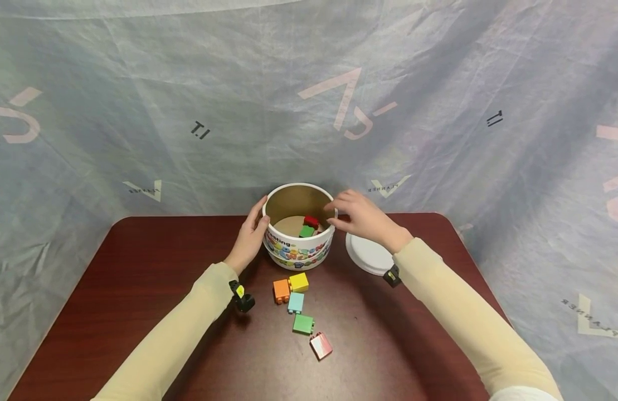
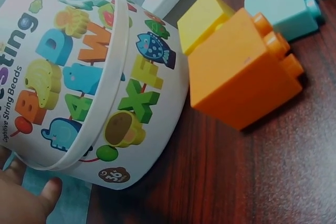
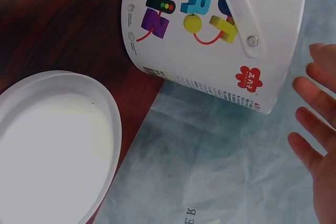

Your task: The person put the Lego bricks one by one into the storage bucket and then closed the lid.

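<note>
A white round bucket point(image 1: 298, 243) with printed colourful letters stands at the far side of the table. Its inside holds a red block point(image 1: 311, 221) and a green block point(image 1: 306, 231). My left hand point(image 1: 247, 236) rests against the bucket's left side, with fairly straight fingers at the rim; the left wrist view catches only part of it. Over the right rim is my right hand point(image 1: 361, 216), fingers spread and nothing between them. Below the bucket lie an orange block point(image 2: 236, 72), a yellow block point(image 1: 298, 282), a light blue block point(image 1: 296, 302), a green block point(image 1: 303, 324) and a red block point(image 1: 321, 346).
A white round lid point(image 3: 58, 156) lies on the dark red-brown table point(image 1: 153, 278), right of the bucket and partly under my right forearm. The bucket's white handle point(image 2: 113, 77) hangs down its front. Grey printed sheeting point(image 1: 238, 100) hangs behind the table.
</note>
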Demonstrator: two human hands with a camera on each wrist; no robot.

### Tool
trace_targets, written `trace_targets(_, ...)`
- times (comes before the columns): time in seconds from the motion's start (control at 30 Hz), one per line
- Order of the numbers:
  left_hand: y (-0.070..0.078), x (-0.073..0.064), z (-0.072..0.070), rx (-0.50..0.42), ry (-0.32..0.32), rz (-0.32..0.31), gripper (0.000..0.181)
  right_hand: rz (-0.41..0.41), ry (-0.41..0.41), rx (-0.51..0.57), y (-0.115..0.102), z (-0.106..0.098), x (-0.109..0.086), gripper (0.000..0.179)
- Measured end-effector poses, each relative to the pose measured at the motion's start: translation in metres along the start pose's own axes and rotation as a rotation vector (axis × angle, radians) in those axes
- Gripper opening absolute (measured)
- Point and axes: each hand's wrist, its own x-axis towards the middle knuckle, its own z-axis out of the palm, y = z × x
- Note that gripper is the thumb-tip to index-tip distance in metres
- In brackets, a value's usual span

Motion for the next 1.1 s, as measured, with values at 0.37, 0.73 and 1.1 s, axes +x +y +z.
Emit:
trace_targets(0.37,-0.028,0.01,-0.003,0.021,0.039,0.01,0.055,-0.029,-0.01,-0.001,-0.02,-0.004,-0.02,0.027)
trace_targets(0.73,-0.025,0.008,-0.002,0.018,0.048,-0.022,0.052,-0.071,0.011,0.03,-0.035,0.006,-0.045,0.034)
trace_targets(1.1,-0.025,0.011,-0.003,0.006,0.044,0.012,0.053,-0.132,-0.003,0.039,-0.044,0.025,-0.07,0.032)
